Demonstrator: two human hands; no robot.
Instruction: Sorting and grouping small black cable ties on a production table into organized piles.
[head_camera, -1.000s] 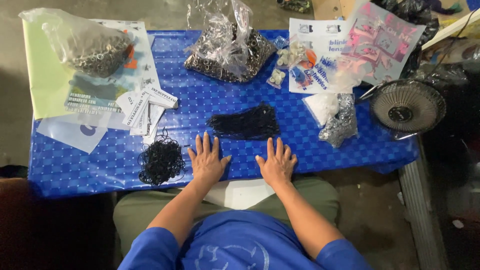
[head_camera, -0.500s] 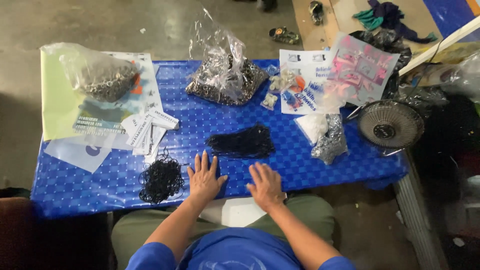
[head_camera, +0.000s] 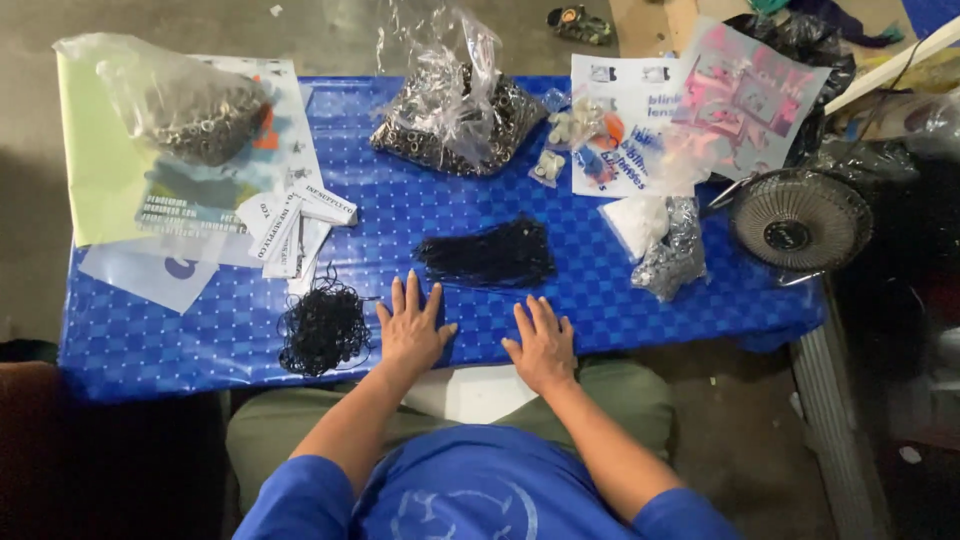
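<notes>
A person in a blue shirt sits at a counter (head_camera: 200, 340) covered in blue checked plastic sheeting, seen from above, both hands resting flat and empty on its near edge at the lower centre of the frame. The left hand (head_camera: 413, 328) lies palm down with fingers spread, just right of a loose tangle of thin black elastic loops (head_camera: 322, 328) at the lower left of centre. The right hand (head_camera: 543, 343) lies palm down too, fingers slightly parted, near the left one but apart from it. Just above both hands, at the centre of the frame, sits a dark bundle of black cords (head_camera: 490, 254), close to the fingertips but not touched. Left of it, a fanned stack of white paper tags (head_camera: 295, 225) lies on the sheeting. At the upper centre stands a clear plastic bag of small metal rings (head_camera: 450, 115); a second clear bag of metal rings (head_camera: 180, 100) rests on pale printed sheets at the upper left. At the right, a small clear bag of silvery metal parts (head_camera: 672, 250) lies beside a white packet, with printed paper sheets (head_camera: 640, 120) above it. A small round wire-grilled fan (head_camera: 800, 222) sits at the counter's right edge.
</notes>
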